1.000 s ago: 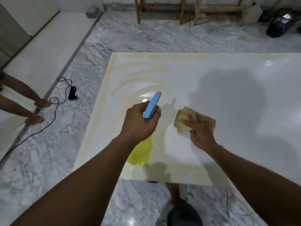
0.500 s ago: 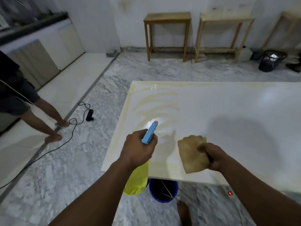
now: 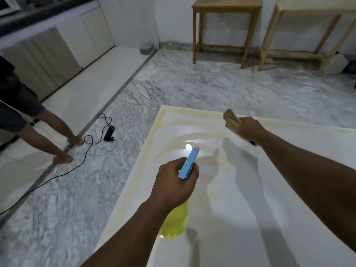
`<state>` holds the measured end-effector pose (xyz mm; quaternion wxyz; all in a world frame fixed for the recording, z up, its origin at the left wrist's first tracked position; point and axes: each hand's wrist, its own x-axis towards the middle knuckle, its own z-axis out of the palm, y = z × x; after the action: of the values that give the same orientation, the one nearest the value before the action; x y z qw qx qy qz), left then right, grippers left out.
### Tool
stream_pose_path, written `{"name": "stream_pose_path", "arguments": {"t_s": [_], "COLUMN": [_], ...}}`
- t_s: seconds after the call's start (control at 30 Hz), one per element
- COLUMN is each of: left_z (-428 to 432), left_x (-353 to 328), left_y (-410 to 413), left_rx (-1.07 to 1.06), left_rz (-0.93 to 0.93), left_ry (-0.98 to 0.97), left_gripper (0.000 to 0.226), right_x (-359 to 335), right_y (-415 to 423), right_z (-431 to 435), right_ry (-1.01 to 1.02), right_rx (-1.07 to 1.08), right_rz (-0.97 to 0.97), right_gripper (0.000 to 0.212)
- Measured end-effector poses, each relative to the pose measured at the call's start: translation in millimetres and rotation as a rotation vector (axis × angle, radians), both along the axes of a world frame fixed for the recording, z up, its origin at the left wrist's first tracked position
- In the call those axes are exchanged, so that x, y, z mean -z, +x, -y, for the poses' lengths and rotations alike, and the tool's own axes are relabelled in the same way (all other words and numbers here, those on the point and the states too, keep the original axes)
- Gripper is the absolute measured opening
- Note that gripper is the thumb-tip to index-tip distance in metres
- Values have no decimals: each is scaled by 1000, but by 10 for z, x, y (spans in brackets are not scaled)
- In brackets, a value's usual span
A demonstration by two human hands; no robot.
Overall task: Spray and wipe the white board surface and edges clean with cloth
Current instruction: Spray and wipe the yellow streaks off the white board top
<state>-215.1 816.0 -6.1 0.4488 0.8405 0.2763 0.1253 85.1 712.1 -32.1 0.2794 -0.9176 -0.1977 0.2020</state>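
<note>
Currently I see the left hand (image 3: pixel 174 185) gripping the bottle (image 3: pixel 187 164) over the board's (image 3: pixel 250 199) left side, nozzle aimed across it. The right hand (image 3: pixel 248 130) clutches the cloth (image 3: pixel 231 120) near the board's far edge.

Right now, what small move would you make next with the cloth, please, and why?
Probably lower the cloth onto the yellowish streaks by the far left corner and wipe; the right hand holds it above the white board, and the streaks lie just left of it.

- Glossy white rectangular board (image 3: pixel 240 205): surface open at 5 o'clock.
- Blue-headed yellow spray bottle (image 3: pixel 187 165) hangs at 6 o'clock.
- Black power strip (image 3: pixel 109 134), bystander's legs (image 3: pixel 57 130): 9 o'clock.
</note>
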Motion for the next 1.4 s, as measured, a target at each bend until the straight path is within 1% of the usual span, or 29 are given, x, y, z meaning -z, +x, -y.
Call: {"name": "stream_pose_path", "arguments": {"t_s": [0.03, 0.1, 0.13, 0.17, 0.2, 0.23, 0.27, 0.4, 0.5, 0.6, 0.73, 0.87, 1.03, 1.1, 1.17, 1.2, 1.23, 1.27, 1.3, 1.33, 1.37, 1.4], "left_z": [-48, -117, -132, -147, -166, -185, -202, -255, -260, -212, -58, 193, 490, 566, 594, 591, 571, 525, 474, 439, 407, 377], "left_x": [60, 176, 236, 292, 353, 392, 434, 486, 422, 342, 197, 49, -55, -72, -151, -168, -211, -257, -285, -296, -318, -333], "left_y": [148, 355, 428, 490, 536, 565, 585, 553, 438, 248, -146, -734, -1645, -1901, -2153, -2204, -2255, -2287, -2283, -2256, -2203, -2146], "left_rx": [-14, -44, -49, -52, -56, -59, -62, -78, -79, -64, -57, -27, -11, -14, -19, -17, -17, -11, -4, 1, 5, 8], "left_rz": [-2, 9, 17, 17, 15, 12, 2, -31, -40, -46, -41, -8, 10, -5, -12, -13, -7, 2, 7, 11, 18, 28], "left_ry": [0, -2, -8, -15, -20, -26, -34, -27, 1, 34, 70, 89, 89, 86, 82, 76, 76, 87, 100, 103, 98, 88], "left_gripper": [40, 37, 34, 31, 29, 27, 26, 33, 27, 22, 23, 20, 26, 27, 26, 25, 25, 25, 24, 24, 24, 24], "right_x": [132, 514, 734, 1024, 1279, 1501, 1607, 1612, 1648, 1654, 1638, 1683, 1654, 1602, 1446, 1275, 1079, 867, 729, 583, 473, 390], "right_y": [226, 572, 622, 636, 589, 534, 469, 323, -139, -719, -1497, -2410, -3616, -3817, -3861, -3798, -3708, -3602, -3480, -3398, -3317, -3234], "right_z": [-162, -402, -461, -496, -498, -477, -442, -285, -53, 218, 566, 982, 1456, 1581, 1636, 1633, 1625, 1604, 1618, 1654, 1686, 1703], "right_ry": [-39, -104, -137, -176, -200, -203, -187, -94, -42, -7, -10, 15, -2, 8, 71, 145, 253, 361, 421, 437, 445, 427], "right_rx": [-52, -125, -155, -199, -248, -280, -285, -281, -294, -300, -310, -304, -289, -290, -220, -117, 52, 235, 390, 467, 490, 503], "right_rz": [74, 135, 140, 159, 218, 306, 350, 274, 305, 262, 283, 288, 291, 266, 134, -4, -122, -320, -547, -724, -825, -873], "right_gripper": [16, 46, 52, 54, 55, 55, 56, 59, 61, 67, 66, 66, 66, 64, 52, 42, 30, 20, 19, 23, 26, 28]}}
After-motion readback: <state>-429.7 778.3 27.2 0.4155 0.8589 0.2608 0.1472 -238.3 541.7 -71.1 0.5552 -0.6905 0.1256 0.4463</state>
